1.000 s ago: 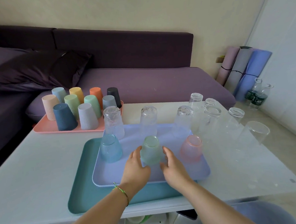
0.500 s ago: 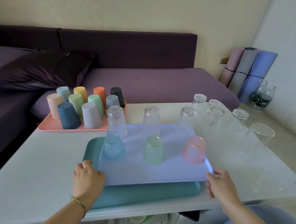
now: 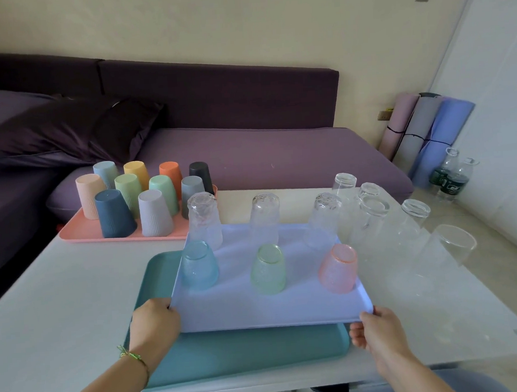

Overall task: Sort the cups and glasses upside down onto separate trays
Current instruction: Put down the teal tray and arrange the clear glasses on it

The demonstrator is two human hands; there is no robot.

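A lavender tray (image 3: 258, 309) is held lifted above a teal tray (image 3: 245, 354) on the white table. My left hand (image 3: 154, 325) grips its near left corner, my right hand (image 3: 377, 331) its near right corner. Upside down on it stand a blue glass (image 3: 199, 264), a green glass (image 3: 268, 268), a pink glass (image 3: 338, 268) and three clear textured glasses (image 3: 264, 218) behind them. Several coloured plastic cups (image 3: 132, 203) stand upside down on a pink tray (image 3: 81, 232) at the back left.
Several clear glasses (image 3: 373, 213) stand upside down on the table to the right of the trays. A purple sofa (image 3: 248, 154) runs behind the table. Rolled mats (image 3: 429, 131) and two bottles (image 3: 450, 178) stand on the floor at the right.
Both hands left the green glass, moved out to the lavender tray's near corners and took hold. The tray has risen off the teal tray, its near edge lifted.
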